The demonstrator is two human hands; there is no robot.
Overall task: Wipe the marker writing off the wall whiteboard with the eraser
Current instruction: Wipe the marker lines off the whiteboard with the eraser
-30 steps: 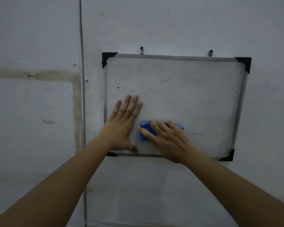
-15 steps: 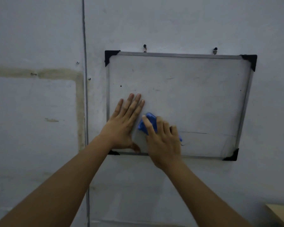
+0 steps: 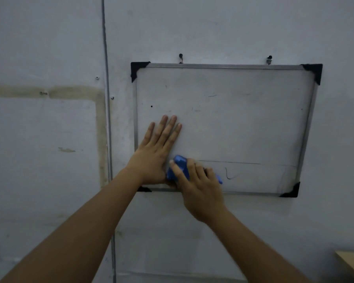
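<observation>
Right hand point(image 3: 200, 190) fingers clamped on blue eraser point(image 3: 179, 166); left hand point(image 3: 155, 152) splayed flat against whiteboard point(image 3: 243, 123).

Left hand point(image 3: 154, 154) pressed flat with fingers point(image 3: 168, 129) spread upward; right hand point(image 3: 200, 189) curled in a grip, both arms outstretched.

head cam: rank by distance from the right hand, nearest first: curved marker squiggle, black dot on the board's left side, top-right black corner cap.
From the right hand, which grips the blue eraser:
1. Curved squiggle, just to its right, low on the board.
2. Black dot, up and left, above the left hand.
3. Top-right corner cap, far up and right.
</observation>
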